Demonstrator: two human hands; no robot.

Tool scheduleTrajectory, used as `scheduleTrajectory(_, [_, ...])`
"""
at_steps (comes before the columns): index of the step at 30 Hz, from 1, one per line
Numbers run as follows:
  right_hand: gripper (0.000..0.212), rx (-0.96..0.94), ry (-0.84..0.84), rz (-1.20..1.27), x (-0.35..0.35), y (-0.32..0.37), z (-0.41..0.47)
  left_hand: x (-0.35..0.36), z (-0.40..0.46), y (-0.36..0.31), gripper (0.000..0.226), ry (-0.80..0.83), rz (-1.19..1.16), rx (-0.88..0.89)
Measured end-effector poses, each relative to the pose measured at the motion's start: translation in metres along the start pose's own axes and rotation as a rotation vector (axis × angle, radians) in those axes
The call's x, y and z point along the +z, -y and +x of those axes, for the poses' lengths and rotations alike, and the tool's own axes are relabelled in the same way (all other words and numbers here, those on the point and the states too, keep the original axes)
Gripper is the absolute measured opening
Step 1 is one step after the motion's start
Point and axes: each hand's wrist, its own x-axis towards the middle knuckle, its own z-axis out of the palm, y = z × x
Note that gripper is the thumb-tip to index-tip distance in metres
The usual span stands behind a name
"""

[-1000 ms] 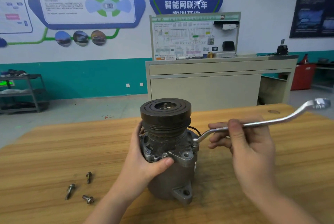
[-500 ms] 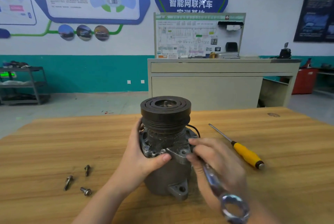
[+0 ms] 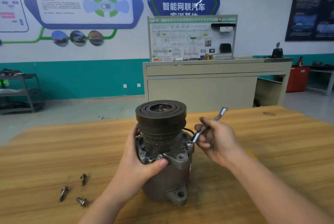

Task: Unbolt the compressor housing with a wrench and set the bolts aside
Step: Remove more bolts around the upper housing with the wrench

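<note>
The compressor (image 3: 162, 151) stands upright on the wooden table (image 3: 271, 151), a squat cylinder of dull grey cast metal, grimy and pitted, with a mounting ear and hole at its foot. On top sits a dark, round pulley (image 3: 160, 113) with concentric ridges on its face and belt grooves round its side. Below the pulley a lighter flange carries bolt heads.

The left hand (image 3: 142, 160) wraps the near-left side of the housing, thumb pressed across the flange front, fingers curled behind out of sight. The right hand (image 3: 215, 138) is just to the right of the housing, fingers curled round the shank of a bright, smooth steel wrench (image 3: 204, 129). The wrench's lower end sits on a bolt (image 3: 189, 144) at the flange's right edge, right beside the fingertips of that hand; its other end sticks up and away past the knuckles, tilted towards the far right.

Three loose bolts (image 3: 82, 189) lie on the table left of the left forearm, near one another but not touching: short, flanged, greyish, each on its side. A sliver of yellow (image 3: 253, 155) shows past the right wrist; what it is cannot be told.

The tabletop is pale wood grain with a rounded far edge. Beyond the hands a beige cabinet (image 3: 207, 88) carries a wiring-diagram board (image 3: 191, 39), and a grey shelf unit (image 3: 19, 93) stands at far left against a teal and white wall.
</note>
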Motion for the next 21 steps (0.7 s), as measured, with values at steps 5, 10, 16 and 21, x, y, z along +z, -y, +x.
scheduleTrajectory(5, [0.026,-0.078,0.065,0.065,0.001,0.014,-0.004,0.001,0.000,-0.001,0.098,0.013,-0.015,0.008])
scheduleTrajectory(10, [0.021,-0.583,0.004,-0.078,-0.008,0.007,-0.034,0.002,0.000,-0.001,0.096,0.008,-0.032,0.019])
scheduleTrajectory(16, [0.013,-0.934,0.165,-0.351,-0.010,-0.017,-0.058,0.000,0.000,-0.001,0.097,0.013,-0.005,0.016])
scheduleTrajectory(21, [0.019,-1.375,0.345,-0.795,-0.020,-0.034,-0.059,0.001,0.000,-0.001,0.096,0.015,-0.001,0.016])
